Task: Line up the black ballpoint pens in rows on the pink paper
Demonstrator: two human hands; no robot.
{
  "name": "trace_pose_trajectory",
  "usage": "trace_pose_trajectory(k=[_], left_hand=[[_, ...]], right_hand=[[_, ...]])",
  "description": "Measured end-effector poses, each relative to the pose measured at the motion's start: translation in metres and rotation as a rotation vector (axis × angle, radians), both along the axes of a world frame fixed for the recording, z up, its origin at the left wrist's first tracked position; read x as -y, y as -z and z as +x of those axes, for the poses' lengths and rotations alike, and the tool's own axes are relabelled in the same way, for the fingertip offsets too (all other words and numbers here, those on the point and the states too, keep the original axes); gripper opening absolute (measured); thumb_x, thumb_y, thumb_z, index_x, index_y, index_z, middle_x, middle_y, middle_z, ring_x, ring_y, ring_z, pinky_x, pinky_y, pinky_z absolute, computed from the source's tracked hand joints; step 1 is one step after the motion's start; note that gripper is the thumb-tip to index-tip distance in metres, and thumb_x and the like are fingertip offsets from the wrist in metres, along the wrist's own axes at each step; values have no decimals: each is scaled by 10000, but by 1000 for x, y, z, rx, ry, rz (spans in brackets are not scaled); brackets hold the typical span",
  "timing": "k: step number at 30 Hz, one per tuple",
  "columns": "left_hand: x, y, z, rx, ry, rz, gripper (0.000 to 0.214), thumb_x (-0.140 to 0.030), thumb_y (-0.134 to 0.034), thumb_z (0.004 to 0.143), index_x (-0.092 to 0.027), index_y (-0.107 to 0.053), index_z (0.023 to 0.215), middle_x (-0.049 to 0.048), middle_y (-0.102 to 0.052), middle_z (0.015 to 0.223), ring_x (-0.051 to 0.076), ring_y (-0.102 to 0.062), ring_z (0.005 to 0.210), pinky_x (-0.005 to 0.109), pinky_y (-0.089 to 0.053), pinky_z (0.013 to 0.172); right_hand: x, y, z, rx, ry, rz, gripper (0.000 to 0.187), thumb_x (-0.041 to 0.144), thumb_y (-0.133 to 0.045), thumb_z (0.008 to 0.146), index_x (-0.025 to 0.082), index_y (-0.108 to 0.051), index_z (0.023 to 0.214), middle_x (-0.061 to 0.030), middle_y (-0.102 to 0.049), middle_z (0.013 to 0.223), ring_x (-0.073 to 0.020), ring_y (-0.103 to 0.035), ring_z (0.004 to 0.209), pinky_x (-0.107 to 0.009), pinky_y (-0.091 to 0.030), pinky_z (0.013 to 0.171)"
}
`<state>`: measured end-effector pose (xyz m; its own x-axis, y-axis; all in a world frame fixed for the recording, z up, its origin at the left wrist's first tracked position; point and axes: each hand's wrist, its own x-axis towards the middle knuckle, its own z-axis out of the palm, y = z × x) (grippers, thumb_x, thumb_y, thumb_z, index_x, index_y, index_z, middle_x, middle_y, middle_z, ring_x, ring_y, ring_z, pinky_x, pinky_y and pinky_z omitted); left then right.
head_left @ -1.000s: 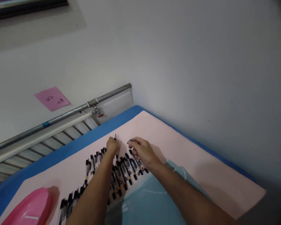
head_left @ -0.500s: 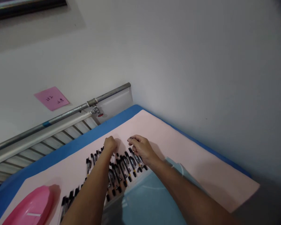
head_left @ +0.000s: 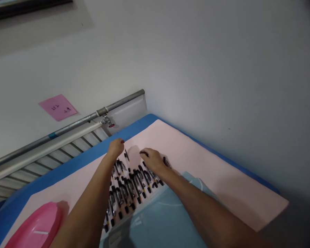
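Several black pens [head_left: 130,184] lie in rows on a pink sheet [head_left: 209,172] that covers a blue table [head_left: 134,129]. My left hand [head_left: 115,147] is raised over the far end of the rows, its fingers curled round a thin dark pen part [head_left: 126,155] that hangs below them. My right hand [head_left: 152,159] rests on the pens a little to the right, fingers pinched on a small dark piece at its fingertips. One more black pen [head_left: 166,162] lies just right of that hand.
A pink plastic tray [head_left: 36,227] sits at the near left of the sheet. A light blue sheet [head_left: 165,220] lies under my forearms. Behind the table runs a metal rail with rollers [head_left: 67,132]; a pink note [head_left: 58,107] is stuck on the white wall.
My left hand rose and moved away from me, lifting a thin pen part. My right hand shifted slightly forward and lower onto the pens. The view tilted a little.
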<state>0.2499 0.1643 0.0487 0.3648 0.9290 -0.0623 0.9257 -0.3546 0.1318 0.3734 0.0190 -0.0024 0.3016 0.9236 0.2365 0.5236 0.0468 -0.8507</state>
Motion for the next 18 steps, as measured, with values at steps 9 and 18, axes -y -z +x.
trace_pose_trajectory(k=[9,18], left_hand=[[-23,41,-12,0,45,33,327,-301,-506,835,-165,-514,1132,90,-532,1163,207,-547,983,424,-464,815],[-44,55,2,-109,150,-55,273,-324,-505,833,-148,-563,1032,69,-584,1049,185,-570,909,395,-472,783]], right_hand=[[-54,8,-5,428,-66,-95,277,178,-383,834,136,-619,971,-118,-611,982,-189,-576,884,-265,-393,740],[-73,12,-5,578,-315,-167,226,113,-474,737,133,-668,852,-144,-654,902,-247,-610,829,-299,-411,667]])
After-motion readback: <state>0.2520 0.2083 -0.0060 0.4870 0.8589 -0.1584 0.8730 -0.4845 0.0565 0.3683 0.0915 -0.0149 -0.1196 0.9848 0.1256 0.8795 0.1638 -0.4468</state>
